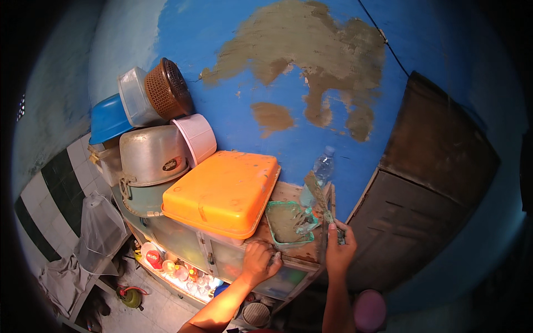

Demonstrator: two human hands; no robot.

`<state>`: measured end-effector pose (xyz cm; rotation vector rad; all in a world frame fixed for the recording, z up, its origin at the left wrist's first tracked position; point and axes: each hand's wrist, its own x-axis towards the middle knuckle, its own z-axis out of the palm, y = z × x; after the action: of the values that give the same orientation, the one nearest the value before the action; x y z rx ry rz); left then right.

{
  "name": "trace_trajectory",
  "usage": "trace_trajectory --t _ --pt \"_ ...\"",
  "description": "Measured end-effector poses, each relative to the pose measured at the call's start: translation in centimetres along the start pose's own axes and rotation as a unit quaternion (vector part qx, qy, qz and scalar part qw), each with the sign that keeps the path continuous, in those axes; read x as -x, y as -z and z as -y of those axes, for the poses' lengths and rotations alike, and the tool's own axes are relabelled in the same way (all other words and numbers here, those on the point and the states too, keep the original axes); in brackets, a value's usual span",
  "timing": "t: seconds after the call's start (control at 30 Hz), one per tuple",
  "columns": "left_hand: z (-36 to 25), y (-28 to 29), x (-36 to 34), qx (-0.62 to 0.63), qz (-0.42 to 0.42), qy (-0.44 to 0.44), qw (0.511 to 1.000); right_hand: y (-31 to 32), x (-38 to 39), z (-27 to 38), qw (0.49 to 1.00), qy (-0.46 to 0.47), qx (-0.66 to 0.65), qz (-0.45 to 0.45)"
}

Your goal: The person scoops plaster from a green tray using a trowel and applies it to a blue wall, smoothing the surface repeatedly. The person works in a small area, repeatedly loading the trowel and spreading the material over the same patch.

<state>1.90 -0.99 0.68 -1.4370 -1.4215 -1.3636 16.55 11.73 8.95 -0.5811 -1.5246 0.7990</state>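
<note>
trowel [321, 197] gripped in curled right hand [340, 244], blade [312, 182] tilted up near tray [294, 243] of grey paste [285, 218] on cabinet [229, 261]. left hand [260, 263] half curled, rested at cabinet's front edge; whether anything is held cannot be told.

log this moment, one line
right hand: holding paste-smeared trowel | left hand: at wooden cabinet edge | green plastic tray: grey paste inside

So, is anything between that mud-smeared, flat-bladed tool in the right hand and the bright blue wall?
Yes: a clear plastic bottle stands behind the tool in the right hand, in front of the blue wall. Above that bottle, nothing visible blocks the way.
</note>
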Motion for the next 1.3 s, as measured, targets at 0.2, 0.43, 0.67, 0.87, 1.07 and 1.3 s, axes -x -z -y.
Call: trace_trajectory --t 0.2,0.43,0.67,0.87,1.07,1.3 --pt "0.3 -0.2 0.3 -0.006 0.007 -0.004 1.000 0.1 0.0 0.0 0.999 -0.035 -0.020 0.007" --pt "0.4 -0.3 0.5 -0.018 0.006 -0.011 1.000 0.1 0.1 1.0 1.000 -0.010 -0.008 -0.004" --pt "0.5 -0.5 0.5 -0.016 0.003 -0.016 1.000 0.1 0.0 1.1 1.000 -0.008 -0.016 0.003" --pt "0.6 -0.7 0.7 -0.026 0.006 -0.023 0.999 0.3 -0.1 0.5 0.999 -0.004 -0.033 0.011" --pt "0.5 -0.7 0.6 -0.024 -0.001 -0.024 0.999 0.3 0.0 0.5 1.000 -0.002 -0.029 0.013" --pt "0.5 -0.7 0.7 -0.024 0.003 -0.016 1.000 0.2 -0.1 0.6 1.000 -0.002 -0.019 0.005"
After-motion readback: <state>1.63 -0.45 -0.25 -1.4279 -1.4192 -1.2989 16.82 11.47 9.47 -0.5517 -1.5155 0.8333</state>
